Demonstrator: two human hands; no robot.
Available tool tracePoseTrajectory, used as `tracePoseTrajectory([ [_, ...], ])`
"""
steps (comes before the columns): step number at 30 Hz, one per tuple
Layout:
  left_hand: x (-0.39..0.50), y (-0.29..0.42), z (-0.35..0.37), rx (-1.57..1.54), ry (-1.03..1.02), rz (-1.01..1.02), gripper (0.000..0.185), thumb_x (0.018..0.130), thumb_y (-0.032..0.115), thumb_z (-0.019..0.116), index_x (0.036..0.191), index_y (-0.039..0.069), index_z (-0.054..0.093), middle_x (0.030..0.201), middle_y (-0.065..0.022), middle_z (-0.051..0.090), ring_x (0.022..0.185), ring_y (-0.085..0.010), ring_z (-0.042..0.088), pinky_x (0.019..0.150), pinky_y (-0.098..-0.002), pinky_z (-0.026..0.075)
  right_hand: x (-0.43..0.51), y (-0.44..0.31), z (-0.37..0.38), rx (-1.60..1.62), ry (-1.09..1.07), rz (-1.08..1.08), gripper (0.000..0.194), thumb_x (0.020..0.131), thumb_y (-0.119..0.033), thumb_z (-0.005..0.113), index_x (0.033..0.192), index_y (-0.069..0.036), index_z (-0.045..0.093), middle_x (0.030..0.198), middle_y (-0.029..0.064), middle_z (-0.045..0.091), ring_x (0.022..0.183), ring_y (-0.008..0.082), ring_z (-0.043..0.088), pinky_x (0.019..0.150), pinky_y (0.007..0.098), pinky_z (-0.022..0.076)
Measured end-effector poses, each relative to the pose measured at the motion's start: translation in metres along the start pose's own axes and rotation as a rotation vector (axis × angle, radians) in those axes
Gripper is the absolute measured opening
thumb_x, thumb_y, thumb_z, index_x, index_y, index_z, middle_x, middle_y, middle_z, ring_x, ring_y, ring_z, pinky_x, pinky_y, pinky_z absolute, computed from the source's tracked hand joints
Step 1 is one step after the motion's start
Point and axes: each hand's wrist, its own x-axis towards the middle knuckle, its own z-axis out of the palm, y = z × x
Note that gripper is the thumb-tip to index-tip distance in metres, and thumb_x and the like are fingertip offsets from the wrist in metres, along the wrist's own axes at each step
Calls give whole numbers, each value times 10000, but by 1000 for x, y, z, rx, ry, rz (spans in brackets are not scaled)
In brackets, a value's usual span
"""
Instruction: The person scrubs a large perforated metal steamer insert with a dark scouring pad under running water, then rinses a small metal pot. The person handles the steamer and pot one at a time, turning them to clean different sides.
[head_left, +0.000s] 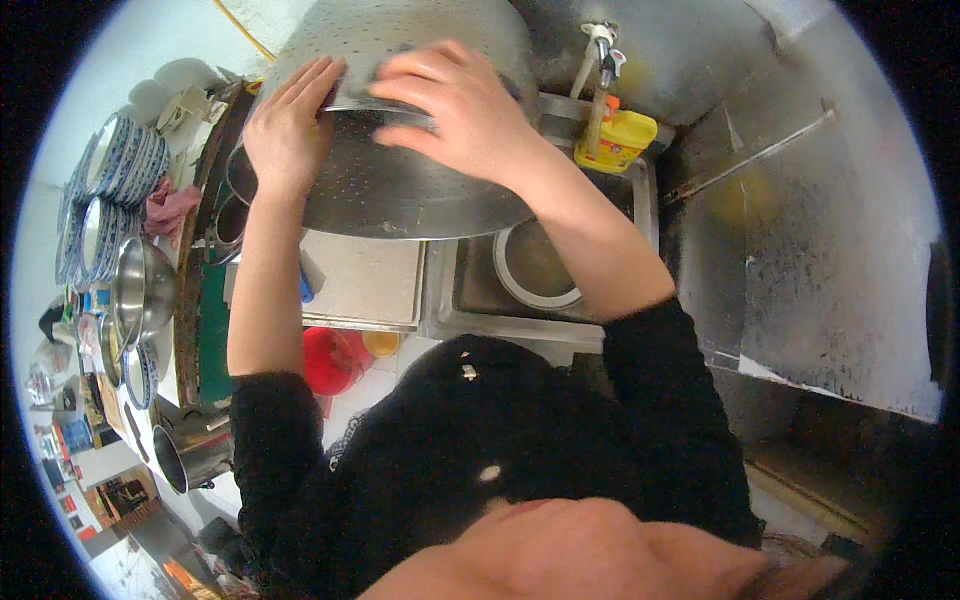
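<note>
A large round metal vessel (420, 187) dotted with small marks rests tilted above the sink area; I cannot tell if the dots are holes or droplets. My left hand (289, 124) grips a metal edge on it, fingers stretched forward over the edge. Beside it, my right hand (450, 105) is blurred, its fingers bent and the thumb apart, at the same edge. Whether something sits under the right fingers is hidden. Below the vessel, the metal sink (480, 296) holds a round object with a pale rim (517, 289).
A yellow bottle (619, 142) stands behind the sink below a tap (602, 45). Left of the sink lies a pale board (367, 277), with a red bucket (330, 360) on the floor. Patterned bowls (127, 161) are stacked at left near a pink cloth (169, 204) and a steel bowl (142, 289).
</note>
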Motion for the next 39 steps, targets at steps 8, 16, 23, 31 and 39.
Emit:
tracePoseTrajectory([
  [8,10,-12,15,106,37,-107,340,892,67,653,1180,209,764,1222,8,749,1061,-208,737,848,-330,587,-9,12,37,-59,74,-53,149,855,-273,746,950,-175,685,1022,7,654,1000,274,639,894,447,514],
  [16,13,-38,26,93,96,-99,518,769,-51,635,1174,241,772,1195,20,759,1070,-212,735,860,-337,586,-155,20,23,-13,288,383,280,737,-99,855,898,-124,627,985,79,625,896,322,602,790,439,500],
  [23,13,-31,29,133,79,-136,532,773,-44,624,1189,251,772,1207,25,755,1046,-216,737,849,-339,576,-89,24,35,-153,300,116,275,741,-67,837,940,-112,652,995,83,621,928,313,622,792,429,507],
  [31,11,-24,34,-40,128,-85,349,865,80,663,1161,214,790,1167,-5,769,1026,-213,749,830,-318,585,37,-26,62,-366,173,-2,88,857,-232,657,888,-150,652,932,14,637,947,210,628,793,396,493],
  [39,9,-27,36,93,94,-48,529,790,-48,632,1207,249,764,1213,22,753,1076,-206,733,867,-324,579,-74,16,43,-189,400,143,161,786,-178,760,866,-149,624,983,51,625,874,267,601,745,432,482],
])
